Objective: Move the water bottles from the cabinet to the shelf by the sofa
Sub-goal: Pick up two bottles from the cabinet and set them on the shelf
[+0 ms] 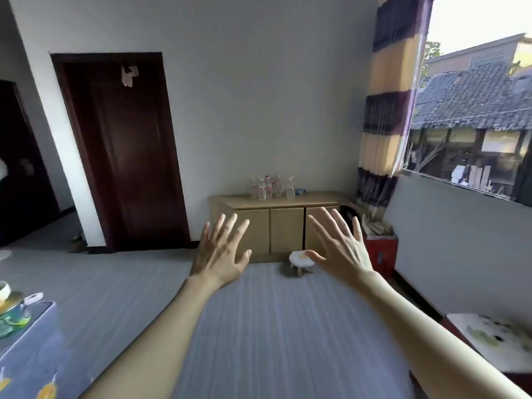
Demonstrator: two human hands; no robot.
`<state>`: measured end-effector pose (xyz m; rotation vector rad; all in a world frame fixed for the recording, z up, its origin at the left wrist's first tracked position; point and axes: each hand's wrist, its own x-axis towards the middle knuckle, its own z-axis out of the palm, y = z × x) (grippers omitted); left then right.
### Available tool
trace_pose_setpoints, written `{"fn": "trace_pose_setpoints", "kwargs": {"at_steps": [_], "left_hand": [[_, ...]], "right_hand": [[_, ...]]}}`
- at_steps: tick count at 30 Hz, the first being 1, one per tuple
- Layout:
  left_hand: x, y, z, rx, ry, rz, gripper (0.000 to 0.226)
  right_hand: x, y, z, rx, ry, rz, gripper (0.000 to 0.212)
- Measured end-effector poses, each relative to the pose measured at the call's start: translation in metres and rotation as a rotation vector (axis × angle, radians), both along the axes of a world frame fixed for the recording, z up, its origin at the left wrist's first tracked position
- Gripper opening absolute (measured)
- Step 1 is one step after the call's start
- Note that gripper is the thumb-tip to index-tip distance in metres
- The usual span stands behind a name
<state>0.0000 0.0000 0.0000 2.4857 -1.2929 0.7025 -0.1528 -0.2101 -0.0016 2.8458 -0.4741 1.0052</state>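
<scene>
A cluster of water bottles (272,187) stands upright on top of the low wooden cabinet (276,223) against the far wall, bunched together toward the middle of its top; how many there are cannot be told for certain at this range. Something small and blue lies just beside them, to their right, too small to make out. The cabinet's three doors are closed.

Well short of the cabinet, a person holds both arms out toward it. The left hand (220,253) and the right hand (339,249) are spread wide, fingers straight and apart, backs to the camera, neither grip holding anything. Held out like this, they look more like a ready pose than a reach, since the bottles lie across a stretch of grey floor (259,326).

In front of the cabinet, near its right-hand door, sits a small white-topped stool (300,262). To the cabinet's right, a red box (381,251) stuffed with papers stands below a striped curtain (385,96) and a window. To its left is a dark wooden door (123,151), shut.

No bottle appears to have been moved yet. Neither sofa nor shelf is in sight, so the destination is presumably elsewhere in the room.
</scene>
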Motion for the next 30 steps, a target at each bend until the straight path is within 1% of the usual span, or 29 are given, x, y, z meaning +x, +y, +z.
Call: {"fn": "trace_pose_setpoints", "kwargs": {"at_steps": [1,3,8,12,16,18,22,30], "left_hand": [[0.010,-0.009,-0.007,0.007,0.036,0.012,0.077],[0.039,-0.032,-0.023,-0.039,0.027,0.016,0.076],[0.115,-0.088,-0.045,-0.090,0.071,0.051,0.076],[0.167,-0.132,-0.053,-0.109,0.120,0.027,0.074],[0.219,-0.170,-0.069,-0.125,0.131,-0.004,0.067],[0.249,-0.187,-0.083,-0.117,0.161,0.003,0.068],[0.326,-0.223,-0.107,-0.105,0.233,0.018,0.072],[0.495,-0.311,-0.116,-0.143,0.278,-0.013,0.071]], "right_hand": [[0.010,-0.009,-0.008,0.024,0.022,-0.012,0.075],[0.037,-0.032,-0.021,0.040,0.034,-0.027,0.074],[0.112,-0.087,-0.034,0.065,0.084,0.022,0.072],[0.177,-0.130,-0.038,0.081,0.069,0.055,0.072],[0.242,-0.166,-0.059,0.127,0.120,0.070,0.072],[0.274,-0.183,-0.071,0.150,0.155,0.057,0.071],[0.350,-0.221,-0.091,0.196,0.194,0.049,0.071],[0.511,-0.303,-0.100,0.240,0.157,-0.014,0.071]]}}
